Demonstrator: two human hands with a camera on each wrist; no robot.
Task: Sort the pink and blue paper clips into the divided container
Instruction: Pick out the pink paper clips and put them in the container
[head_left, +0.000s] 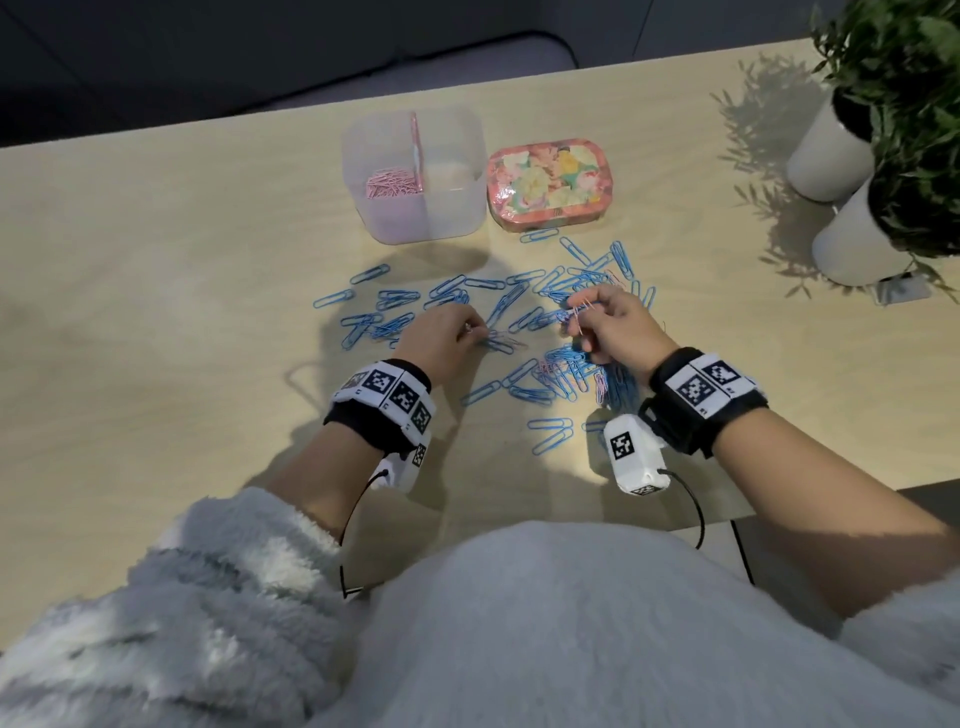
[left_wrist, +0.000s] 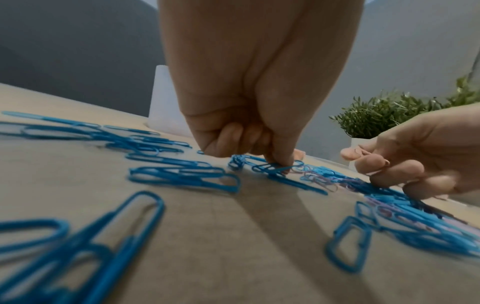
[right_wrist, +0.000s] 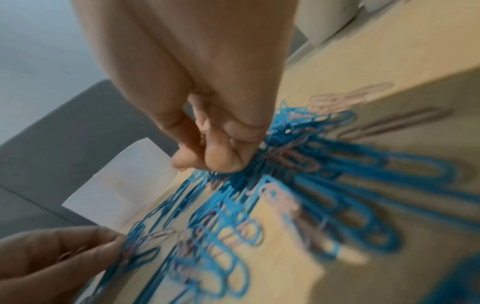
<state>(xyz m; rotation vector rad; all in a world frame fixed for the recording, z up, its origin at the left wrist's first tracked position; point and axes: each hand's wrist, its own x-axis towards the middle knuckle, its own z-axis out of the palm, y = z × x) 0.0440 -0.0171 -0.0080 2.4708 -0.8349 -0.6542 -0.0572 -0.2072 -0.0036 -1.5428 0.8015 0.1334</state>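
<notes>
Nearest, blue paper clips (head_left: 551, 435) are scattered loose on the wooden table (head_left: 156, 312). Left hand (head_left: 441, 335): fingers curled down, a clip pinched against the tabletop; its colour cannot be told. Right hand (head_left: 615, 325): a few pink paper clips (head_left: 577, 314) are held between curled fingertips above the blue heap. Farther back, the divided container (head_left: 457, 156) is seen, pink clips in its left compartment. A floral tin (head_left: 545, 182) is set just beside it.

We can read no words, brands or numbers anywhere. The only signs are black-and-white square marker codes on the left wristband (head_left: 387, 396), the right wristband (head_left: 702, 383) and the wrist cameras (head_left: 635, 453).
</notes>
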